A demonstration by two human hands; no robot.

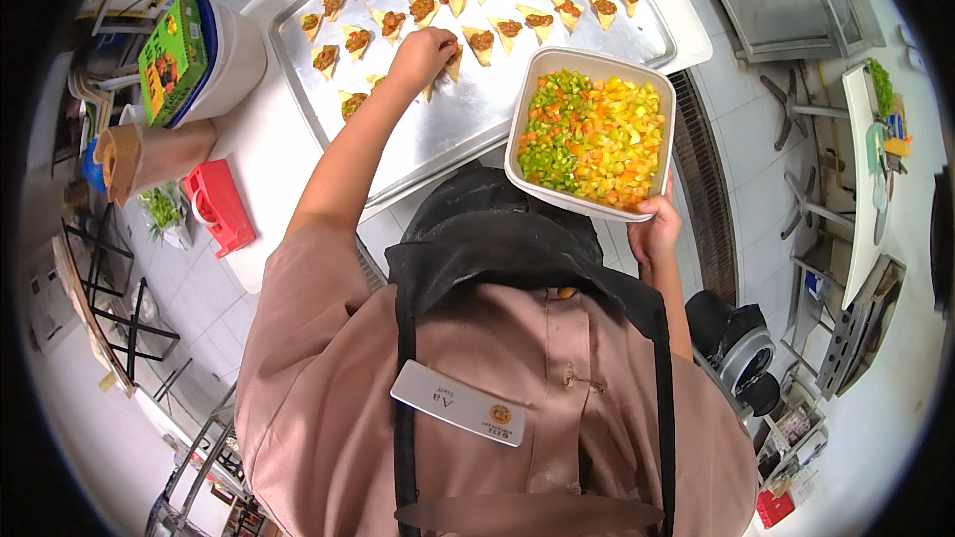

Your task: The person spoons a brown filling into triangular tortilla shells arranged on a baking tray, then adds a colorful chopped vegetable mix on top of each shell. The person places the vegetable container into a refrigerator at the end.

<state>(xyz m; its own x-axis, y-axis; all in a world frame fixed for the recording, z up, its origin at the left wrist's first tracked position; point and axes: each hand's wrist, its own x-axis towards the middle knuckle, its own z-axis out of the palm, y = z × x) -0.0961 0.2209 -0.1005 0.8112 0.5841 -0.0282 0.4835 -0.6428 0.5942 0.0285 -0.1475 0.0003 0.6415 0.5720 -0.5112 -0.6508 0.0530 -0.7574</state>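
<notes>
Hands [423, 52] over tray [617, 35] edge

In my right hand [655, 231] I hold a white square tub [591, 131], gripped at its near corner and tilted a little, full of diced green, yellow and orange vegetables [595, 134]. My left hand [423, 52] rests on one of the small filled pastry triangles [454, 64] lying in rows on the metal baking tray [468, 114].
</notes>
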